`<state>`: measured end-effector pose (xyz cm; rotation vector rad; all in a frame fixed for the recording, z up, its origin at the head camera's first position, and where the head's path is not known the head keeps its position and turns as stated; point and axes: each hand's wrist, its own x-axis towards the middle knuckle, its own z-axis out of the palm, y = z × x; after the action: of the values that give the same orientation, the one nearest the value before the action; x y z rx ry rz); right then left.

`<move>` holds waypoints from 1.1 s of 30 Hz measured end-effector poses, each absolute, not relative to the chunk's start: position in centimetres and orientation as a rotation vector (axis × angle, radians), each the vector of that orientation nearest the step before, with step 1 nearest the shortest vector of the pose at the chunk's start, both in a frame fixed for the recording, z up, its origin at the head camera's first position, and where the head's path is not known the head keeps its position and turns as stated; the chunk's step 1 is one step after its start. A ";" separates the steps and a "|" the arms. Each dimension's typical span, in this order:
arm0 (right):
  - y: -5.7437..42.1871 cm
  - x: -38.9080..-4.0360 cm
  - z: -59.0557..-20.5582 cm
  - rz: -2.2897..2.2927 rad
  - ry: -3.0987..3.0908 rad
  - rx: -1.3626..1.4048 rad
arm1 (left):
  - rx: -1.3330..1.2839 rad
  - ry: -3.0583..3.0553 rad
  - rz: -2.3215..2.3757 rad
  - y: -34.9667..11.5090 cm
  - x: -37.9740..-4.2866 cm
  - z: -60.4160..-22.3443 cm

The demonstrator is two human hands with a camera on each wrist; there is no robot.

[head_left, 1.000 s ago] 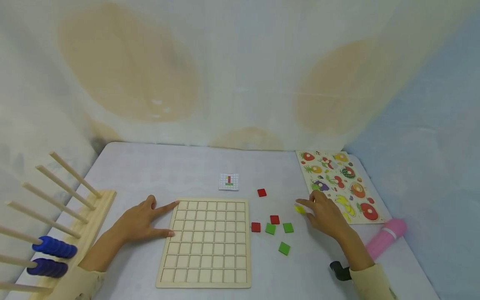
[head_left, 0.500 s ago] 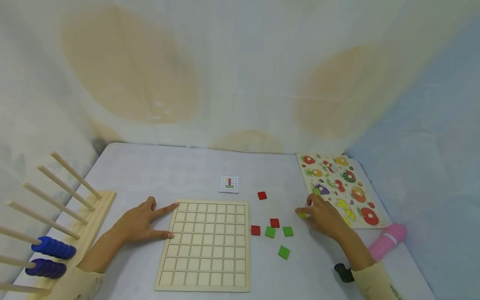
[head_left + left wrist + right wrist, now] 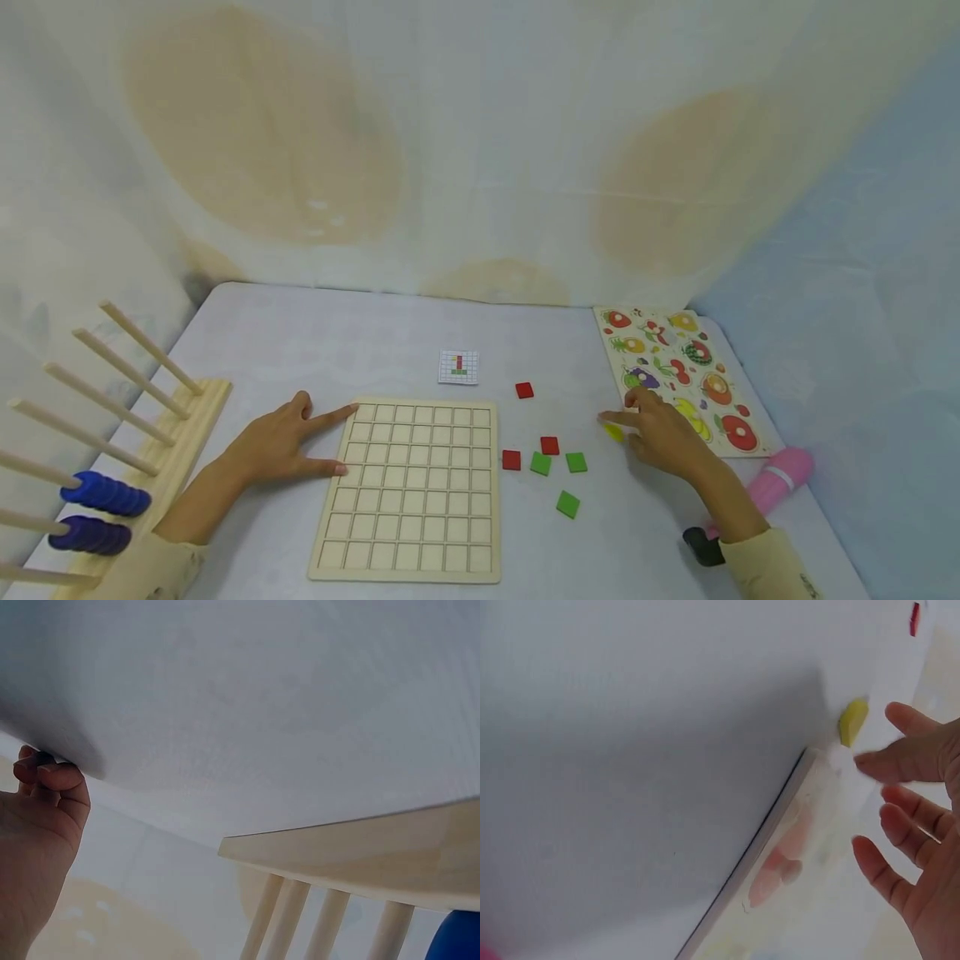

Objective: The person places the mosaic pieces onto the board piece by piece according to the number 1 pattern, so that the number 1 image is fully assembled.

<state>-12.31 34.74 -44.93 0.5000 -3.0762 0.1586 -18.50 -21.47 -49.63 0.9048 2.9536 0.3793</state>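
Note:
At the left edge of the gridded wooden board point(image 3: 420, 492), my left hand point(image 3: 277, 442) rests with thumb and index finger spread straight, their tips on the rim. Its other fingers are curled in the left wrist view. A small yellow piece point(image 3: 613, 432) lies on the table under the extended index finger of my right hand point(image 3: 663, 433). The right wrist view shows that hand's fingers loosely bent and the thumb apart from the yellow piece point(image 3: 853, 722). Red tiles point(image 3: 512, 460) and green tiles point(image 3: 567, 504) lie scattered right of the board.
A small pattern card point(image 3: 458, 367) lies behind the board. On the left stands a wooden bead rack point(image 3: 183, 433) with upright pegs and blue beads point(image 3: 105, 493). A fruit puzzle board point(image 3: 678, 375) is at the right, with a pink-and-black object point(image 3: 780, 479) partly behind the right forearm.
My right hand has shifted a little to the right, and the yellow piece has moved slightly right with it. My left hand stays on the board's edge.

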 end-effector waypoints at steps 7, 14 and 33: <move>34.7 -12.6 -45.3 -0.023 -3.014 0.639 | 0.897 2.949 0.378 -21.5 -18.4 -49.5; 35.3 -12.6 -45.5 -0.082 -2.967 0.681 | 0.890 2.956 0.376 -21.4 -18.4 -49.5; 35.8 -12.5 -46.0 0.205 -2.978 0.434 | 0.905 2.940 0.404 -21.6 -18.5 -49.6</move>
<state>-12.54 35.79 -45.99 0.4340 -2.9777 0.2047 -18.54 -21.63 -49.57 0.9046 2.9399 0.4043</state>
